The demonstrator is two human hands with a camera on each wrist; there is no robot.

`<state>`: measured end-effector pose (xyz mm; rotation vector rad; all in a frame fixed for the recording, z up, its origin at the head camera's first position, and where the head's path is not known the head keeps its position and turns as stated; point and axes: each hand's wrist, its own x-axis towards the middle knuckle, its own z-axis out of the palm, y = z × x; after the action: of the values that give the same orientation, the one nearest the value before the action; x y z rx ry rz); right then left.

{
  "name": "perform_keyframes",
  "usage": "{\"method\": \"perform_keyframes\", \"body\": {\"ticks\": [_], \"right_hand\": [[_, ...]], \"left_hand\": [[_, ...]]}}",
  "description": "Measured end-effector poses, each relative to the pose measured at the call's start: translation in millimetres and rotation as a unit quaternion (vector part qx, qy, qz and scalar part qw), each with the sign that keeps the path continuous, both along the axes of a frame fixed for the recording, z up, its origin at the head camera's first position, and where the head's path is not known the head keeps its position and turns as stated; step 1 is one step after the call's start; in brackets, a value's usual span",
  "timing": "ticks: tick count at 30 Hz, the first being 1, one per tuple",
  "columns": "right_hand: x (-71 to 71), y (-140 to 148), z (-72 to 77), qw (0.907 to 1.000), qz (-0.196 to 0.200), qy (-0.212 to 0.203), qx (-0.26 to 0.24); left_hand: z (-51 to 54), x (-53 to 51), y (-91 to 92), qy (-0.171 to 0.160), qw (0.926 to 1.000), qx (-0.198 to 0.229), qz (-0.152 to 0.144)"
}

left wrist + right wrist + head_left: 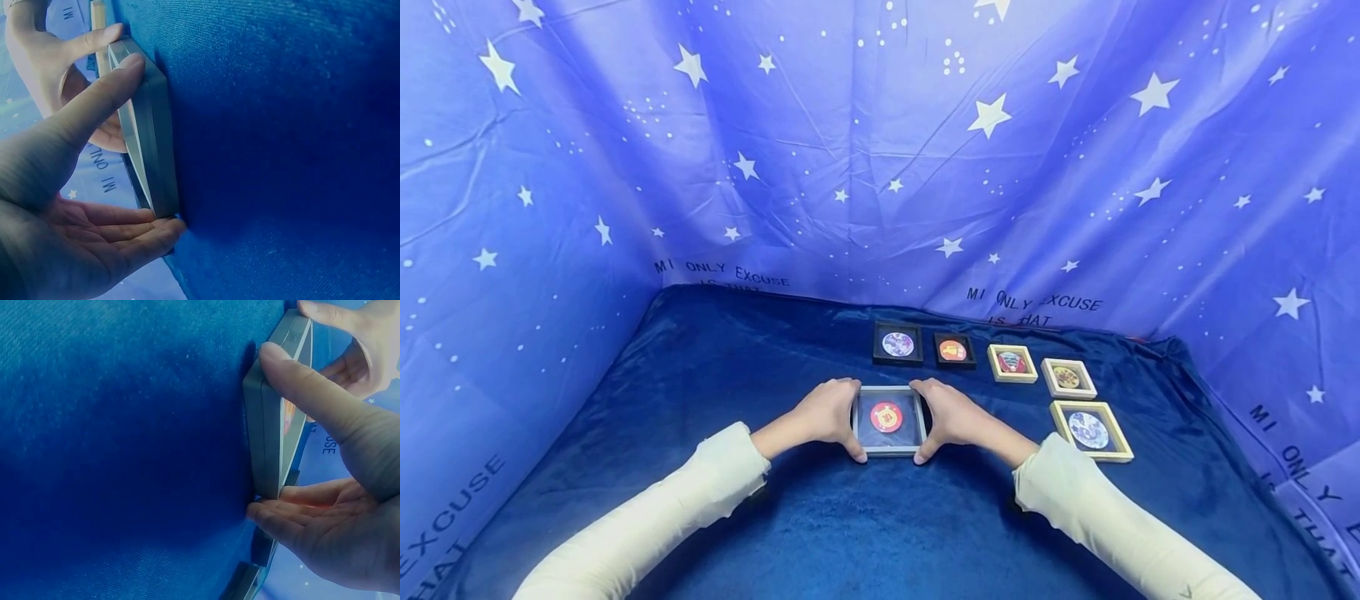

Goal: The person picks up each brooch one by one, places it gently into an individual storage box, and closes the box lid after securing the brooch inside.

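Both hands grip a square grey display frame (891,453) by its two sides, at the middle of the dark blue cloth. Behind its clear window is a round red piece (886,417) with a yellowish centre. My left hand (825,415) holds the left side, thumb at the near corner and fingers at the far corner. On the right side my right hand (957,421) mirrors that hold. In the left wrist view the thumb (103,94) presses the frame's edge (159,137). The frame lies flat, on or just above the cloth; which, I cannot tell.
Behind and to the right, several smaller frames form a curve: two black ones (898,362) (954,365), two pale wooden ones (1013,379) (1070,394) and a larger wooden one (1097,456). A star-patterned curtain (850,150) encloses the back and sides of the cloth (880,533).
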<state>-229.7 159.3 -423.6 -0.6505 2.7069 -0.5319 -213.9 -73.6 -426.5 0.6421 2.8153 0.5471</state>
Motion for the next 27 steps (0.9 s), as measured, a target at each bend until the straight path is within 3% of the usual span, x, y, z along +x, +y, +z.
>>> {"method": "perform_keyframes", "body": {"ticks": [7,13,18,21,24,27], "right_hand": [[1.2,2.0,1.2,1.0,0.001,-0.001,-0.003],[0.7,1.4,-0.3,1.0,0.003,-0.006,0.003],[1.4,2.0,1.9,1.0,-0.001,-0.008,-0.005],[2.6,2.5,2.0,0.9999,0.0,-0.008,-0.007],[3.9,2.8,1.7,0.9999,0.004,-0.011,-0.009],[4.3,2.8,0.8,0.9999,0.006,-0.01,-0.011]], "left_hand": [[1.9,-0.8,1.2,-0.032,0.9971,0.049,0.049],[-1.5,-4.3,-0.9,-0.034,0.9869,0.111,0.112],[0.3,-2.7,-3.0,-0.028,0.979,0.132,0.153],[0.8,-0.6,-3.7,-0.056,0.974,0.144,0.166],[-0.1,1.8,-3.6,-0.107,0.9631,0.172,0.178],[-1.1,3.4,-2.9,-0.136,0.9532,0.201,0.18]]}}
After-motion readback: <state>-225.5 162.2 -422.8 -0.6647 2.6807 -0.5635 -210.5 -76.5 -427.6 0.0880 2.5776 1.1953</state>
